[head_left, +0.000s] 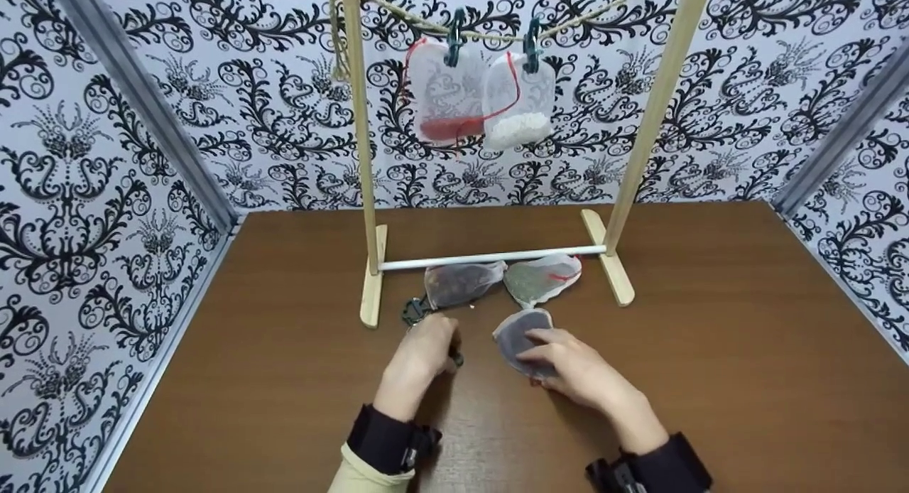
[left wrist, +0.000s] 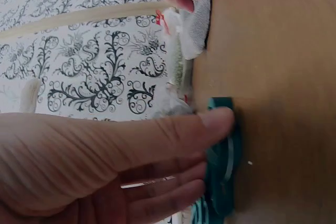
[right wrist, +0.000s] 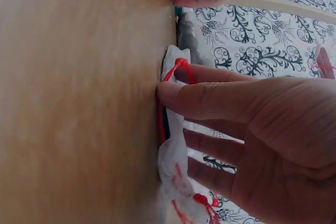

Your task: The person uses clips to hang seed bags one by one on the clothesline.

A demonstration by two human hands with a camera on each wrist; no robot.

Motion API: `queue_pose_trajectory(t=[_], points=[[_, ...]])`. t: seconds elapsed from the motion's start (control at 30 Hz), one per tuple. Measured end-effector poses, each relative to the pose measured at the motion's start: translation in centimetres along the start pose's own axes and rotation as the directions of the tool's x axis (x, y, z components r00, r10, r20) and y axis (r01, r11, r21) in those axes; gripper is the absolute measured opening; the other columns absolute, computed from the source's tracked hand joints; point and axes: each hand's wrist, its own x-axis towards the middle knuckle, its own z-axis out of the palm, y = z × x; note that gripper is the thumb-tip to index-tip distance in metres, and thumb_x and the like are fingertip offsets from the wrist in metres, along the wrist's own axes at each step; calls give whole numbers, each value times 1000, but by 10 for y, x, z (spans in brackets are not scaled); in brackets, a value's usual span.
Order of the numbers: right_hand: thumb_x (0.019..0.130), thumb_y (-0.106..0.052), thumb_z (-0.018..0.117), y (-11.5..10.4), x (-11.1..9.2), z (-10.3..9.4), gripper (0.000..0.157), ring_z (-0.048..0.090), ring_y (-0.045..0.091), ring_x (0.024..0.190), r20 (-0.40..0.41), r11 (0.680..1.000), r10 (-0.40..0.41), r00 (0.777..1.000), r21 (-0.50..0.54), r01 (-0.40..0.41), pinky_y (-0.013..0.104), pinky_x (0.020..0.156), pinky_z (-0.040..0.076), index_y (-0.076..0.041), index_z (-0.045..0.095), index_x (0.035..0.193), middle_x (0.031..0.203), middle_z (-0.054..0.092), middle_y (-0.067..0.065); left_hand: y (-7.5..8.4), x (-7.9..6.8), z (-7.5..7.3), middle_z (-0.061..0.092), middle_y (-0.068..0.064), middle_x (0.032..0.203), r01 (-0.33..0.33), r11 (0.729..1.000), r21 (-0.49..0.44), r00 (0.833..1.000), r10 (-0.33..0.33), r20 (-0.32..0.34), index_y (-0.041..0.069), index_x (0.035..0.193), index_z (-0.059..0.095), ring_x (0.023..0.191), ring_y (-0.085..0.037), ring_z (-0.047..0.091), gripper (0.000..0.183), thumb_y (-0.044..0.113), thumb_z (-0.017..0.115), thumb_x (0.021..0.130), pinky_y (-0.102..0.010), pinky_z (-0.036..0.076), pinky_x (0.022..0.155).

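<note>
My left hand [head_left: 422, 347] pinches a dark green clothespin [left wrist: 223, 166] between thumb and fingers, low over the table. To its right, my right hand [head_left: 575, 365] holds the near edge of a white mesh drawstring bag [head_left: 513, 337] with dark contents. Its thumb and fingers lie on either side of the bag's red cord [right wrist: 181, 62]. Just beyond the left hand lie more green clothespins [head_left: 414, 311], partly hidden. Two more filled mesh bags, one brownish [head_left: 458, 285] and one greenish [head_left: 529, 280], lie behind the hands.
A wooden rack [head_left: 362, 145] with a white bottom bar [head_left: 490, 257] stands at the back of the brown table [head_left: 710, 351]. From its rope [head_left: 398, 13], clothespins hang a bag with red contents [head_left: 451, 88] and one with white contents [head_left: 520, 99]. Patterned walls enclose the table.
</note>
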Motion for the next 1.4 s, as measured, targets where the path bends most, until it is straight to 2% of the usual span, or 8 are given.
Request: queue_pose_trajectory(t=[0.33, 0.53, 0.63, 0.77, 0.87, 1.1, 1.23, 1.4], points=[[86, -15, 75, 0, 9, 2, 39, 55, 39, 132, 76, 983, -56, 996, 176, 42, 54, 107, 47, -13, 69, 125, 144, 57, 19, -5, 3, 6, 67, -13, 98, -97, 995, 25, 983, 99, -157, 7, 93, 72, 91, -31, 68, 17, 9, 81, 79, -40, 59, 79], [88, -18, 75, 7, 9, -5, 44, 64, 32, 120, -72, 962, -2, 997, 274, 22, 49, 102, 52, -6, 64, 130, 130, 66, 14, -4, 7, 3, 62, -11, 117, -264, 951, -158, 944, 221, -247, 9, 119, 67, 106, -25, 65, 26, 17, 69, 95, -38, 56, 91], [90, -18, 74, 8, 8, -9, 46, 68, 32, 108, -134, 938, 49, 990, 348, 0, 46, 92, 57, -5, 62, 133, 128, 67, 15, 3, 12, 2, 62, -8, 122, -320, 883, -344, 931, 227, -285, 11, 125, 66, 109, -20, 66, 31, 22, 67, 96, -33, 57, 95], [93, -19, 71, 7, 8, -11, 50, 69, 38, 107, -135, 873, 110, 985, 487, -31, 51, 91, 57, -2, 56, 137, 129, 66, 20, 15, 16, 1, 65, -6, 119, -377, 735, -563, 917, 213, -336, 11, 120, 67, 106, -17, 70, 31, 23, 72, 92, -25, 57, 94], [94, -17, 69, 7, 8, -11, 50, 66, 40, 114, -128, 816, 132, 983, 576, -34, 51, 95, 56, 2, 55, 138, 129, 65, 22, 21, 17, 2, 67, -4, 116, -378, 653, -657, 920, 184, -347, 11, 116, 68, 106, -15, 71, 30, 24, 75, 89, -22, 57, 92], [96, -10, 65, 11, 8, -12, 43, 63, 5, 114, -168, 721, 138, 976, 692, 17, 20, 92, 56, 5, 56, 135, 129, 64, 24, 25, 19, 6, 70, -10, 115, -339, 467, -817, 941, 147, -306, 8, 112, 69, 113, -19, 70, 25, 13, 75, 89, -25, 57, 95], [95, -6, 65, 17, 6, -14, 40, 64, -3, 107, -175, 678, 129, 976, 734, 42, 15, 87, 55, 9, 57, 131, 125, 65, 26, 24, 20, 8, 72, -10, 113, -323, 457, -829, 946, 133, -295, 9, 110, 71, 109, -17, 71, 24, 13, 76, 87, -24, 57, 93], [93, -1, 65, 26, 2, -18, 36, 68, 3, 98, -165, 604, 180, 970, 797, 23, 16, 82, 57, 16, 57, 124, 110, 70, 1, 28, 18, 9, 74, -7, 111, -305, 519, -799, 951, 124, -282, 10, 111, 70, 105, -16, 72, 27, 18, 78, 87, -26, 59, 90]])
